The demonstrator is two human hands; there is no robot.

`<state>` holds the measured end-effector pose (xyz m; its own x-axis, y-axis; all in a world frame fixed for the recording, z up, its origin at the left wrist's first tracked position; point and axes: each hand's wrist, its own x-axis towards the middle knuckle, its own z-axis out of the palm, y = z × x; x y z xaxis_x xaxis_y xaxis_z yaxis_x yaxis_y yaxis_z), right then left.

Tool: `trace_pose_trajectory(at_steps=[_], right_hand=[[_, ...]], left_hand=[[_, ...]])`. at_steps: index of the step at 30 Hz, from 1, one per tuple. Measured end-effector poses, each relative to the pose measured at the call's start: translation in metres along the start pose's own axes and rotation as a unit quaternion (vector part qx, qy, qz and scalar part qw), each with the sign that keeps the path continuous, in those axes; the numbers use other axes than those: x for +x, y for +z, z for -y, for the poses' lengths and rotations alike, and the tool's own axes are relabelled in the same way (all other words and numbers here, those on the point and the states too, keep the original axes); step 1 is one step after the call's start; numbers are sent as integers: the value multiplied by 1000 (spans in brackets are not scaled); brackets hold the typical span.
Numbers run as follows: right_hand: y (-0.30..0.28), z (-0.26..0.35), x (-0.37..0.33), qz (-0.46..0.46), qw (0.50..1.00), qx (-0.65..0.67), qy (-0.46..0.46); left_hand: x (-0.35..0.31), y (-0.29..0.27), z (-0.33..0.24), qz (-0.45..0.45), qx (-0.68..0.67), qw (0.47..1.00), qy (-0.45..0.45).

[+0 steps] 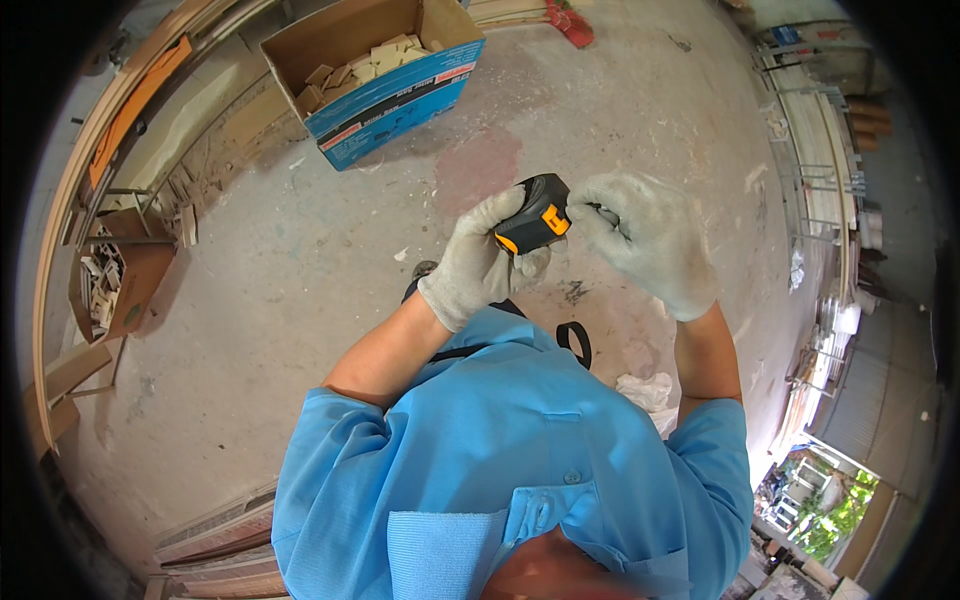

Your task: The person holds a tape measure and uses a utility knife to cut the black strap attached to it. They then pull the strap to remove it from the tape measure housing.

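A black and yellow tape measure (533, 216) is held in front of my chest. My left hand (473, 255), in a pale grey work glove, wraps round its left side and underside, with fingertips showing below it. Close against the right end of the case is my right hand (648, 238), gloved alike, its fingers curled into a pinch. Something small and dark shows between those fingers, too hidden to name. No length of tape blade can be made out between the two hands.
A blue cardboard box (400, 105) of wood offcuts stands on the concrete floor ahead. A brown carton (135, 275) of scraps is at the left, by a wooden bench edge (50, 290). Stacked boards (830, 160) line the right side. A red object (570, 24) lies far ahead.
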<state>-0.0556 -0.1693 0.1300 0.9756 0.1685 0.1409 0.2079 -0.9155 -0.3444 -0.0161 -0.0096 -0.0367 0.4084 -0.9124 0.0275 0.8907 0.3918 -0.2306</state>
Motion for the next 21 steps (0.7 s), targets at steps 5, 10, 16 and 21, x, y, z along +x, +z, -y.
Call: trace_pose_trajectory(at_steps=[5,10,16,21], right_hand=[[-2,1,1,18,998,61,26],[0,0,1,6,999,39,13],[3,-2,2,-9,998,59,16],[6,-4,2,-33,999,27,-30]], left_hand=[[2,5,-1,-4,2,1000,4],[3,10,1,26,1,1000,7],[4,9,1,17,2,1000,11],[6,7,2,77,-28,997,5]])
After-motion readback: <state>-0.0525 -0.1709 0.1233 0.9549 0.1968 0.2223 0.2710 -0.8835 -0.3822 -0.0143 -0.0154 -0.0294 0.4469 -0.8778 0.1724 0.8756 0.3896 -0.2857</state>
